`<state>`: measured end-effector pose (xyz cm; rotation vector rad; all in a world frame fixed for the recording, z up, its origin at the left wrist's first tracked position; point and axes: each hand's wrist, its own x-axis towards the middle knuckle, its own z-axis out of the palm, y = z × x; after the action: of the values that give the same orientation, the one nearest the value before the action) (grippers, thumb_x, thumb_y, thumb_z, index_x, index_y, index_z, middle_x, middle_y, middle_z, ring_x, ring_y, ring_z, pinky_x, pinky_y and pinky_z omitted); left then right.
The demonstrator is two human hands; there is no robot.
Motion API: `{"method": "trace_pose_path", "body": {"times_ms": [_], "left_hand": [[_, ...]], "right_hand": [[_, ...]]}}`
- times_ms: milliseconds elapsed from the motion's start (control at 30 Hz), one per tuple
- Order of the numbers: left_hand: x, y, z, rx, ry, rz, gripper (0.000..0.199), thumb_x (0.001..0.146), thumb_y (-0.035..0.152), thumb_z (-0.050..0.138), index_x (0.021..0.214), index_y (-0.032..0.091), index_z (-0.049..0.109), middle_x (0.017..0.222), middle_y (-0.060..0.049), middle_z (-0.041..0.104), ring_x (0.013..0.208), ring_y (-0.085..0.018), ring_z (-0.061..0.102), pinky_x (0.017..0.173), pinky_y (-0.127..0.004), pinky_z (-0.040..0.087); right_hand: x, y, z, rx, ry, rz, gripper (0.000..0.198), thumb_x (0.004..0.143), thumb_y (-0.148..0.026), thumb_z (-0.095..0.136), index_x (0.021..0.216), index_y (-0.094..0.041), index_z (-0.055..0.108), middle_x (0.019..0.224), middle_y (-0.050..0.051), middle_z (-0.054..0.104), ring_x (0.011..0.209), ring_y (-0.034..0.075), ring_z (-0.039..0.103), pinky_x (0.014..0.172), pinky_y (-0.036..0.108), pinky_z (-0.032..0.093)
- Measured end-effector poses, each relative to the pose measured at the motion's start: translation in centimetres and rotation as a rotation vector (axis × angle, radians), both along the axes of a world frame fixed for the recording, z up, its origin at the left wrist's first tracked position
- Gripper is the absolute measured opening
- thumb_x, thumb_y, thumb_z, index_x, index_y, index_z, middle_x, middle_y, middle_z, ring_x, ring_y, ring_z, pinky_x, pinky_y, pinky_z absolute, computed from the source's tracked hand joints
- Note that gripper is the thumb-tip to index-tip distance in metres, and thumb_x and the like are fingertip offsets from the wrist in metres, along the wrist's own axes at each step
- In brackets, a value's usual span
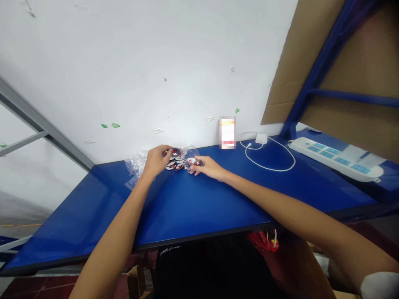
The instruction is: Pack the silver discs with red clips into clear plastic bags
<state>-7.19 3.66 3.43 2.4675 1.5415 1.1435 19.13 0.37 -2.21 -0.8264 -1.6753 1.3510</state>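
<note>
My left hand [158,159] pinches a round, shiny badge [175,152] with a dark rim and a red mark, at the far side of the blue table. Under and beside it lies a small heap of round white, red and black badges [178,166]. To the right of the heap, my right hand [208,167] is closed on more round shiny badges [192,161]; its fingers partly cover them, and clear plastic shows around them. Left of the heap, partly behind my left hand, lie clear plastic bags [136,165].
The blue table [193,207] meets a white wall at the back. A small blurred box [227,133] stands against the wall. Further right are a white charger with its cable [261,138] and a long white power strip [336,160]. Blue metal posts [321,68] rise on the right.
</note>
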Motion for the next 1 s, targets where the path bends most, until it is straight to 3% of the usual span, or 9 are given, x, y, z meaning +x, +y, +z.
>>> {"method": "trace_pose_path", "body": {"times_ms": [100, 200, 400, 633, 1000], "left_hand": [[1.3, -1.3, 1.0, 0.120, -0.366, 0.089, 0.027, 0.103, 0.038, 0.062, 0.107, 0.021, 0.083, 0.080, -0.003, 0.079, 0.070, -0.020, 0.074, 0.070, -0.031, 0.056], [3.0, -3.2, 1.9, 0.268, -0.488, 0.048, 0.027, 0.104, 0.040, 0.065, 0.108, 0.020, 0.082, 0.084, -0.003, 0.079, 0.068, -0.017, 0.072, 0.068, -0.028, 0.056], [5.2, -5.3, 1.4, 0.324, -0.227, -0.073, 0.026, 0.105, 0.038, 0.065, 0.106, 0.021, 0.084, 0.068, 0.000, 0.072, 0.054, -0.013, 0.057, 0.066, -0.029, 0.051], [5.0, -4.9, 0.8, 0.265, 0.010, 0.047, 0.026, 0.106, 0.033, 0.061, 0.112, 0.023, 0.085, 0.094, -0.005, 0.085, 0.075, -0.019, 0.075, 0.075, -0.031, 0.054], [4.8, -5.1, 1.9, 0.050, 0.097, -0.180, 0.032, 0.108, 0.034, 0.060, 0.128, 0.026, 0.083, 0.114, -0.004, 0.086, 0.079, -0.021, 0.076, 0.079, -0.035, 0.057]], "right_hand": [[-0.1, -0.2, -0.1, 0.027, -0.022, -0.028, 0.019, 0.099, -0.025, 0.080, 0.116, -0.015, 0.077, 0.102, 0.009, 0.086, 0.089, 0.021, 0.084, 0.076, 0.028, 0.069], [-0.3, -0.6, 0.1, 0.098, -0.066, -0.095, 0.016, 0.099, -0.021, 0.077, 0.114, -0.017, 0.076, 0.095, 0.006, 0.085, 0.083, 0.019, 0.082, 0.075, 0.028, 0.069], [-0.4, -1.0, 0.5, 0.143, -0.090, -0.156, 0.018, 0.098, -0.022, 0.076, 0.115, -0.018, 0.076, 0.093, 0.005, 0.084, 0.077, 0.019, 0.081, 0.073, 0.029, 0.069], [-0.2, -1.0, 0.4, 0.172, -0.131, -0.161, 0.014, 0.099, -0.023, 0.075, 0.112, -0.019, 0.077, 0.096, 0.005, 0.085, 0.077, 0.019, 0.081, 0.077, 0.031, 0.069], [0.0, -1.0, 0.7, 0.211, -0.174, -0.147, 0.020, 0.098, -0.021, 0.075, 0.118, -0.019, 0.078, 0.100, 0.004, 0.085, 0.078, 0.020, 0.082, 0.080, 0.032, 0.065]]}}
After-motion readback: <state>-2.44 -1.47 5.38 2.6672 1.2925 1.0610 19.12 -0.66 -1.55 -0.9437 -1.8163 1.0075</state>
